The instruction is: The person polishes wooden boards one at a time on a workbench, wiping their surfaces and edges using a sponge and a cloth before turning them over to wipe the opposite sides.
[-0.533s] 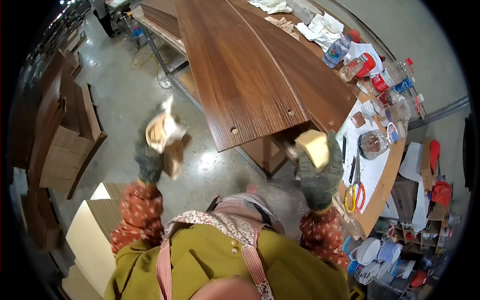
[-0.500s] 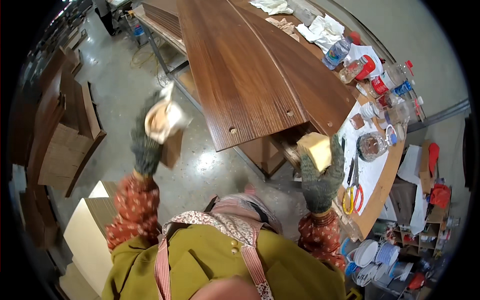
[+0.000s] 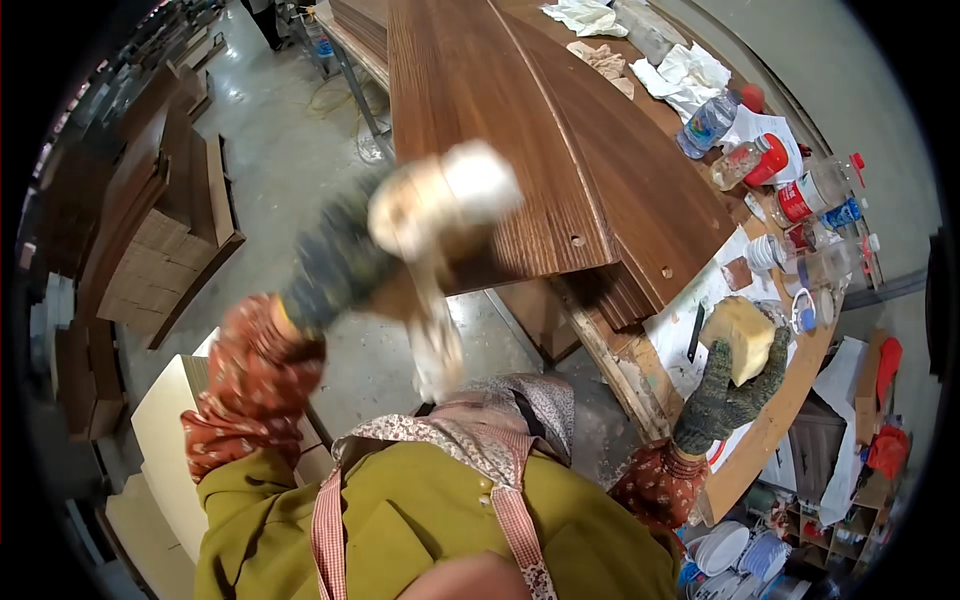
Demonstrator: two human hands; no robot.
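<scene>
Pinched at right by grey-knit-gloved right hand: pale-yellow foam-like block, top seemingly kept exposed; blurred cream-white bundle was clasped by grey-knit-gloved left hand.

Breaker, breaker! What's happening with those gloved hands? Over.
Left hand holding blurred white-and-tan bundle. Right hand holding yellow block. Bottles near the right hand.

We can read no words or numbers. On the right of the table, we see a red label around a clear bottle, a blue label just beside it, and coloured printing on a bluish bottle farther left, all illegible to us.
</scene>
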